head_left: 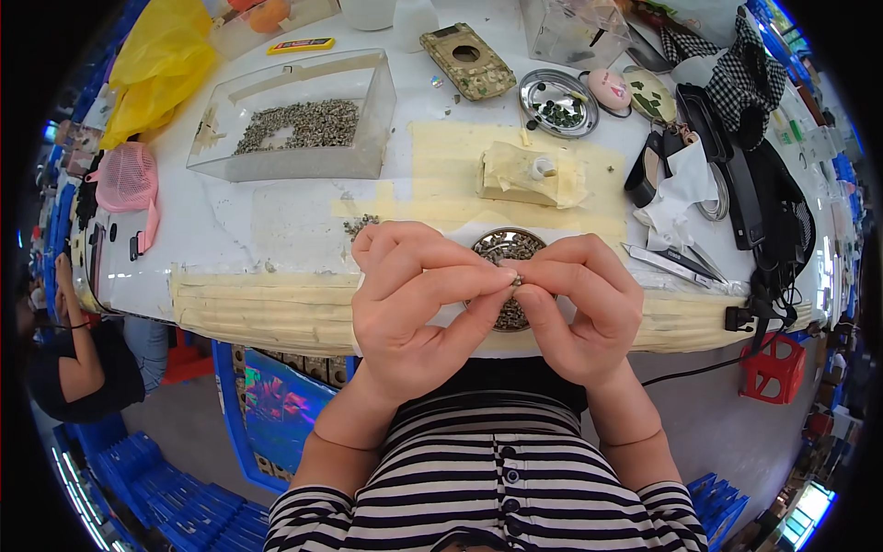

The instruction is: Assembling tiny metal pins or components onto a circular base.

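Note:
My left hand (409, 308) and my right hand (586, 308) meet fingertip to fingertip, both closed in a pinch. Between them is a tiny greyish piece (517, 280), too small to name and mostly covered by the fingers. Right beneath the fingertips stands a round metal dish (504, 230) filled with small grey-brown parts (511, 319); the hands hide its sides. A few similar loose bits (360, 224) lie on the table just beyond my left hand.
A clear plastic box (384, 138) with many small parts stands back left. Beyond the dish sits a taped block (515, 177). Farther back are a camouflage model hull (467, 60) and a metal dish of dark green pieces (526, 87). Tweezers (667, 264) lie at right.

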Demonstrator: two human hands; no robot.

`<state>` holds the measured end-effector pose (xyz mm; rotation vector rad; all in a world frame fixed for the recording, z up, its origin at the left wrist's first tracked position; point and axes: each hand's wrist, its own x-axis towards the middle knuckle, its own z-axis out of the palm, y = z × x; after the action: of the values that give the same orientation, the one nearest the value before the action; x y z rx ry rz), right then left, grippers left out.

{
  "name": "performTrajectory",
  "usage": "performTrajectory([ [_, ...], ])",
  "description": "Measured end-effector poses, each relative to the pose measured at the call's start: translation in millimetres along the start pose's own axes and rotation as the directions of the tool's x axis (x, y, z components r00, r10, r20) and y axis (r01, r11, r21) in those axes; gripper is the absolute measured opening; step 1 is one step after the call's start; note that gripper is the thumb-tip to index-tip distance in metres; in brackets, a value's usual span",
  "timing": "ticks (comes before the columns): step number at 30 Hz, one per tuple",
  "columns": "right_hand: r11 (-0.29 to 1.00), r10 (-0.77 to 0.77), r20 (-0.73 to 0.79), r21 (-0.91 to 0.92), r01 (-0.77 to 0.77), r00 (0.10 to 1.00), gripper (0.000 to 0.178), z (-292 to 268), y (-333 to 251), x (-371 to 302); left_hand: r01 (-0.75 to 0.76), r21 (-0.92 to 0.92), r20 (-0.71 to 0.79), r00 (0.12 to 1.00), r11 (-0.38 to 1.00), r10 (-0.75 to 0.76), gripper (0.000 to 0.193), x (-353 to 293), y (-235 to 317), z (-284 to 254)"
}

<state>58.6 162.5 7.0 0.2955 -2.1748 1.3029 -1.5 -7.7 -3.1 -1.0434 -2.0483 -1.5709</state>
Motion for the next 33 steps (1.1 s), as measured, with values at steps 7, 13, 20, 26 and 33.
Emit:
performTrajectory([
  [7,0.998,-0.058,-0.07,-0.039,0.055,0.996,0.024,1.1,1.0,-0.5,0.021,0.062,-0.025,1.0,0.998,-0.019,0.027,-0.1,2.1,3.2],
  [13,1.0,0.016,0.0,0.005,-0.016,1.0,0.021,-0.6,1.4,0.3,-0.027,0.074,0.004,1.0,0.997,0.026,0.026,-1.2,1.6,0.8],
  [20,1.0,0.001,0.053,-0.008,0.0,0.999,0.02,1.6,2.2,-0.2,-0.049,0.112,0.008,0.999,0.993,0.048,0.028,-1.7,1.5,0.7],
  [26,0.98,0.087,0.077,0.171,-0.099,0.993,0.016,-2.8,3.1,1.8,-0.045,0.053,0.055,0.998,0.998,0.042,0.026,2.3,6.1,-2.3],
  [33,0.962,0.131,0.08,0.231,-0.146,0.988,0.012,-6.6,5.3,2.6,-0.031,0.036,0.044,0.999,0.999,0.03,0.029,0.3,1.0,-0.7],
])
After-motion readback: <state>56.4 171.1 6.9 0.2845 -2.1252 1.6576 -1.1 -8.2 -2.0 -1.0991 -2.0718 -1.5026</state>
